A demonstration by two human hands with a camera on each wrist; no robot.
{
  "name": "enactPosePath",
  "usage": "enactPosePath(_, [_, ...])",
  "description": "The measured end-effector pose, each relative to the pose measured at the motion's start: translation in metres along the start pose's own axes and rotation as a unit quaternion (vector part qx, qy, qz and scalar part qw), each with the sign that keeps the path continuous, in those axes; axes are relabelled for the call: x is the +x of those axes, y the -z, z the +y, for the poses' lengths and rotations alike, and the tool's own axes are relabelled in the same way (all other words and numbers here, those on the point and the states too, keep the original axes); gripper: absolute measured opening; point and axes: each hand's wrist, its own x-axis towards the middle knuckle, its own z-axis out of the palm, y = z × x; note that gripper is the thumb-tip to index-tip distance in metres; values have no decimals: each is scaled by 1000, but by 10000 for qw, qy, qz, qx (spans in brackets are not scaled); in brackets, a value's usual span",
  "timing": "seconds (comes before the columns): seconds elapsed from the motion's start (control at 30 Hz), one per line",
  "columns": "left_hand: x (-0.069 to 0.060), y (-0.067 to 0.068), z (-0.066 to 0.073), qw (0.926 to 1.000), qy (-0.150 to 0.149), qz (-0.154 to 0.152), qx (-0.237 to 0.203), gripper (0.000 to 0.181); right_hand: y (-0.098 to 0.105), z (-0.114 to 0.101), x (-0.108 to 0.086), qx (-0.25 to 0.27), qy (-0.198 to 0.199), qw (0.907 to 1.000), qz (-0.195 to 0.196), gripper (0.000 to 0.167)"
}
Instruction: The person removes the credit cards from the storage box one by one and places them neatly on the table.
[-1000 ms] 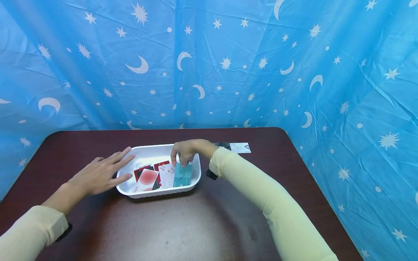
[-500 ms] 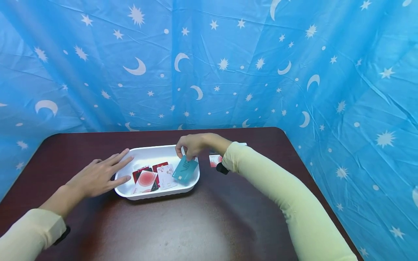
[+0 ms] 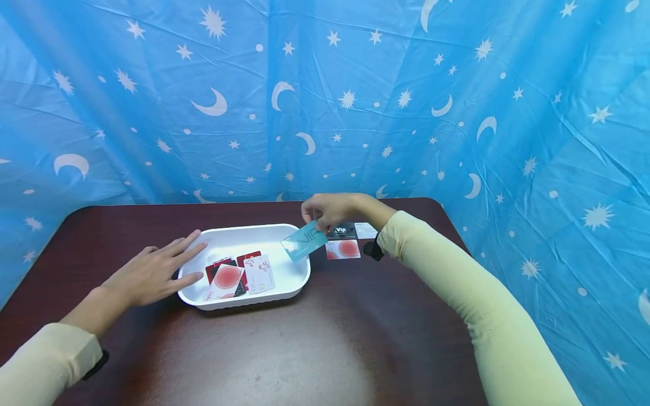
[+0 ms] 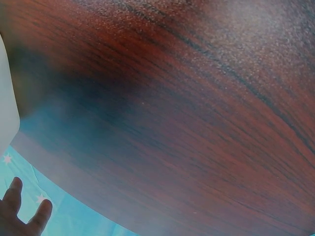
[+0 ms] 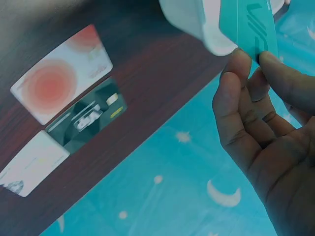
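Observation:
Between thumb and fingers, my right hand (image 3: 327,210) pinches a teal VIP card (image 3: 303,241) by one corner, tilted above the right rim of a white tray (image 3: 284,288). In the right wrist view the teal card (image 5: 248,24) shows its printed letters. My left hand (image 3: 154,272) rests with spread, straight fingers at the tray's left rim. Inside the tray lie a white card with a red circle (image 3: 227,279), a white VIP card (image 3: 259,274) and red cards (image 3: 249,257), partly overlapping. A dark card beneath them is mostly covered.
Right of the tray, a white card with red circles (image 3: 343,249), a dark green Vip card (image 5: 88,115) and a white-silver card (image 5: 33,164) lie on the dark wooden table (image 3: 254,355). A blue curtain (image 3: 325,113) with moons and stars hangs behind.
My right hand has lifted the teal card from the tray's right part and carried it up and right to the rim. The cards right of the tray are more exposed. My left hand stays put.

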Motion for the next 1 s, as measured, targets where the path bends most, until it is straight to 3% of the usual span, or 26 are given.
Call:
enactPosePath(0.2, [0,-1,1,10000,-26,37,21,79,13,25,-17,-97,8,9993,371,8])
enactPosePath(0.43, [0,0,2,10000,-17,17,40,79,23,59,-39,374,-144,9964,748,10])
enactPosePath(0.7, [1,0,3,10000,-31,7,37,78,24,99,-59,747,-421,9897,1149,12])
enactPosePath(1.0, [0,0,2,10000,45,-38,-6,79,14,137,-70,771,-591,9865,1316,13])
